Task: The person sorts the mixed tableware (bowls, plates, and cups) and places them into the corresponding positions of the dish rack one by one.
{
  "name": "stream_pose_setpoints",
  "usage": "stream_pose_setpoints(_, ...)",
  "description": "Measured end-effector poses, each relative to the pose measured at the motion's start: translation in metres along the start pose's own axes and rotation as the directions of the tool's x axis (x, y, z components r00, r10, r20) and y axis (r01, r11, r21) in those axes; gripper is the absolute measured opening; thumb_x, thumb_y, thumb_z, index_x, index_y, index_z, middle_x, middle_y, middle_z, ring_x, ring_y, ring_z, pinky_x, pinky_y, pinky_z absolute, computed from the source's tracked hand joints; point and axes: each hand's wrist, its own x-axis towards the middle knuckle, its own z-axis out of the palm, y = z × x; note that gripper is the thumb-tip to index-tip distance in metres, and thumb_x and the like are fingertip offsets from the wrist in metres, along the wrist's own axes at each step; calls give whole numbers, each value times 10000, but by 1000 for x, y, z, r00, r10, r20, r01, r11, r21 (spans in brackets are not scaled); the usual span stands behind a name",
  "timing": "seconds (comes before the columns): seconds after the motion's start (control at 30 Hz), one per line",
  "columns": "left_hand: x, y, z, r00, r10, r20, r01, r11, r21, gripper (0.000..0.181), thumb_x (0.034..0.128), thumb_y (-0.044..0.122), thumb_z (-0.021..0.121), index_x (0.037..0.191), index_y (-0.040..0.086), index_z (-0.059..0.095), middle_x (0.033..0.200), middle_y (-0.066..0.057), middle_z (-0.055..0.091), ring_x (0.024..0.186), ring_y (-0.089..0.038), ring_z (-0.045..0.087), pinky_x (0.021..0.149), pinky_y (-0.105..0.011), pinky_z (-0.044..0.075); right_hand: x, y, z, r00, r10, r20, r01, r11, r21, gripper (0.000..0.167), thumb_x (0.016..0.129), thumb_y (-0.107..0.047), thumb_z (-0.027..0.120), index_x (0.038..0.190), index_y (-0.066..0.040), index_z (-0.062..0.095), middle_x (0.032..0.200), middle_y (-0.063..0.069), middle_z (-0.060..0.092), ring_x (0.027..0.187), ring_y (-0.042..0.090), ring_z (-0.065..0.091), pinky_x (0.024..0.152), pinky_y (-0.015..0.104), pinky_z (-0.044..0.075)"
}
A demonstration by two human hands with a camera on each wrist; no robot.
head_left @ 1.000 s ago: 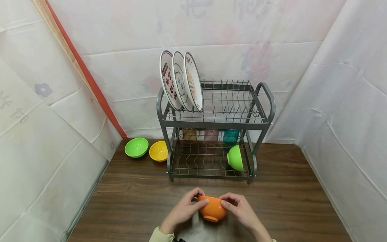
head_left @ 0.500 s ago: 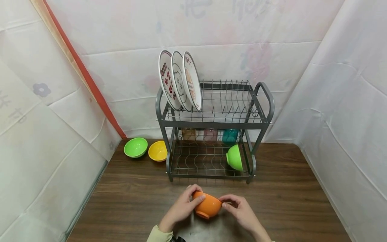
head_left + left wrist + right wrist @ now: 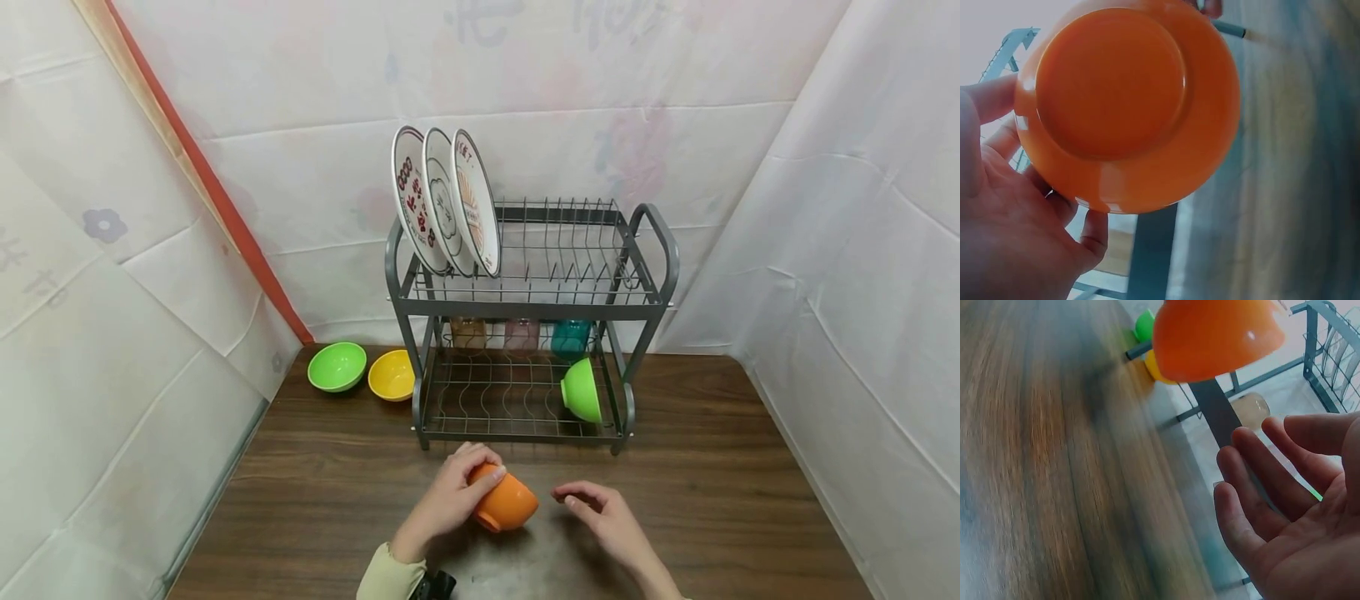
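An orange bowl is tilted in the air above the table's front, in front of the dish rack. My left hand grips it by the rim at its left side, thumb on the near face. In the left wrist view the base of the orange bowl faces the camera. To the right of it my right hand hovers apart, holding nothing, with loosely bent fingers. The right wrist view also has a gap between this right hand and the orange bowl.
A two-tier dish rack stands behind the hands. Its upper tier holds white plates at left. Below are a tilted green bowl and coloured cups at the back. A green bowl and a yellow bowl sit left of it.
The right hand has let go of the orange bowl and is now apart from it. My left hand has carried the bowl left and slightly toward the rack, tilting it further.
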Motion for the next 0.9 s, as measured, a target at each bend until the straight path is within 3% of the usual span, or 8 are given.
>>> stream_pose_setpoints(0.2, 17, 5, -15, 989, 151, -6, -149, 980, 129, 80, 966, 318, 653, 901, 281, 682, 848, 209, 572, 855, -74, 473, 820, -386, 360, -1, 5, -10, 996, 25, -86, -29, 999, -43, 241, 991, -183, 626, 1140, -9, 700, 1111, 110, 714, 1042, 171, 652, 886, 252, 493)
stream_pose_setpoints(0.5, 45, 16, -29, 946, 318, 63, -324, 915, 240, 116, 965, 338, 662, 929, 239, 710, 882, 155, 515, 900, -74, 421, 833, -376, 303, -6, 3, -23, 980, 26, -196, -37, 998, -53, 203, 984, -157, 632, 1111, -22, 716, 1067, 99, 722, 997, 141, 660, 870, 256, 503)
stream_pose_setpoints(0.6, 54, 14, -31, 924, 375, 77, -379, 871, 311, 113, 965, 332, 662, 921, 243, 716, 882, 147, 513, 901, -76, 415, 864, -386, 310, -6, 2, -24, 976, 32, -214, -45, 998, -53, 191, 980, -145, 636, 1101, -25, 721, 1062, 92, 724, 995, 131, 660, 872, 253, 502)
stream_pose_setpoints(0.7, 63, 15, -32, 899, 424, 110, -431, 813, 391, 105, 960, 337, 666, 924, 253, 720, 894, 138, 521, 902, -90, 424, 887, -401, 324, -7, 2, -24, 976, 28, -217, -42, 997, -59, 192, 978, -148, 640, 1101, -24, 721, 1059, 86, 726, 996, 130, 661, 871, 254, 503)
stream_pose_setpoints(0.9, 83, 19, -30, 867, 455, 204, -491, 711, 502, 105, 949, 342, 673, 950, 259, 737, 959, 103, 564, 984, -138, 453, 931, -417, 322, -6, 5, -23, 980, 37, -196, -50, 997, -60, 201, 980, -162, 639, 1107, -26, 717, 1065, 88, 722, 995, 120, 659, 872, 251, 501)
